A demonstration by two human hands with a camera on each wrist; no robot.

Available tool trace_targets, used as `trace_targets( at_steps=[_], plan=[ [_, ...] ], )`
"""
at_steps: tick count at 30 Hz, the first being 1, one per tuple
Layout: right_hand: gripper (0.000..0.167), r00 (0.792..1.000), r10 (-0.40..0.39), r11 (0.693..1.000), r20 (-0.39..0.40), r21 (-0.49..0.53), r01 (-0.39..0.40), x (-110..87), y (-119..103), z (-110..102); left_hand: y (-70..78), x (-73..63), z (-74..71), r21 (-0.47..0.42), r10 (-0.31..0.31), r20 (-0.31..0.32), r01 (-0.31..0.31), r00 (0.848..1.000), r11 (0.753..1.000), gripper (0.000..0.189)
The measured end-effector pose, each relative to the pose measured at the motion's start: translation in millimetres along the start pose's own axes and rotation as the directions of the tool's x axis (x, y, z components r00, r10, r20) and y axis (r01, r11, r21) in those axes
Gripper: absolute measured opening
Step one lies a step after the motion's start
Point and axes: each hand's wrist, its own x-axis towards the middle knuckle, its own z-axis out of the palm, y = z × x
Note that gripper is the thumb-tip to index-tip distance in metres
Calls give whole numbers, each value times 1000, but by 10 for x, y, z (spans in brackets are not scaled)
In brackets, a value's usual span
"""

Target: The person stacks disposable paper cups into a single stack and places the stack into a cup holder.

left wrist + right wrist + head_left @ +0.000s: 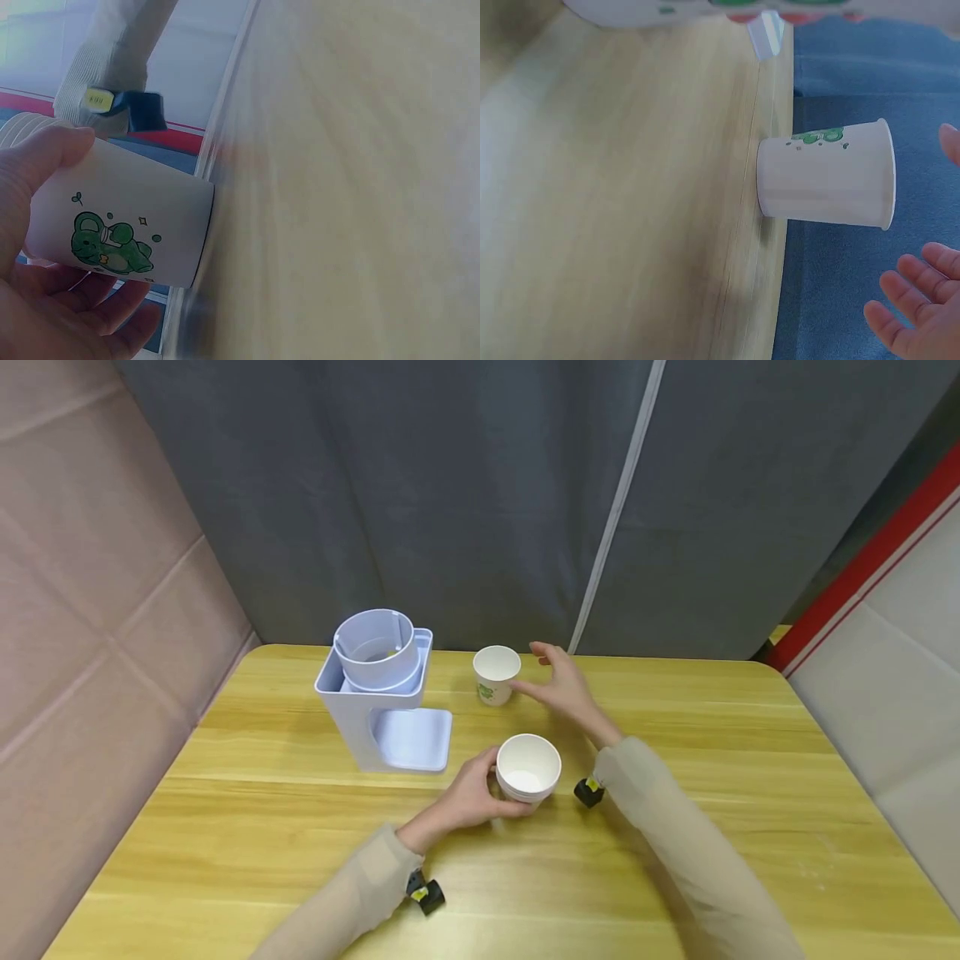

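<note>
A small nested stack of white paper cups point(528, 768) is gripped by my left hand point(468, 795), thumb on the near side and fingers round the far side. In the left wrist view the outer cup point(150, 187) shows a green cartoon animal, its base close to the tabletop. Farther back, a single white paper cup point(495, 678) with a green print stands upright on the table. Beside it on the right is my right hand point(564, 689), its thumb and fingers spread. The right wrist view shows a gap between those fingers point(907, 296) and the cup point(825, 180).
To the left of the cups stands a pale lilac machine point(352, 731) with a round open container point(375, 672) on top and a flat tray point(416, 739) at its foot. A dark curtain point(450, 510) hangs behind the wooden table point(675, 710).
</note>
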Motion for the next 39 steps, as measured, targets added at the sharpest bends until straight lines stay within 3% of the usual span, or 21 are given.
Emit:
trace_targets(
  at_steps=[13, 20, 39],
  plan=[
    [84, 992, -23, 990, 125, -137, 41, 182, 4, 59, -8, -2, 9, -3, 8, 15, -8, 1000, 1000, 71],
    [86, 983, 20, 984, 185, -176, 13, 268, -37, 114, -24, 2, 7, -2, 6, 18, -6, 1000, 1000, 70],
    [80, 988, 42, 975, 146, -224, -9, 365, -8, 227, -9, 13, 21, -1, 17, 32, -16, 999, 1000, 70]
  ],
)
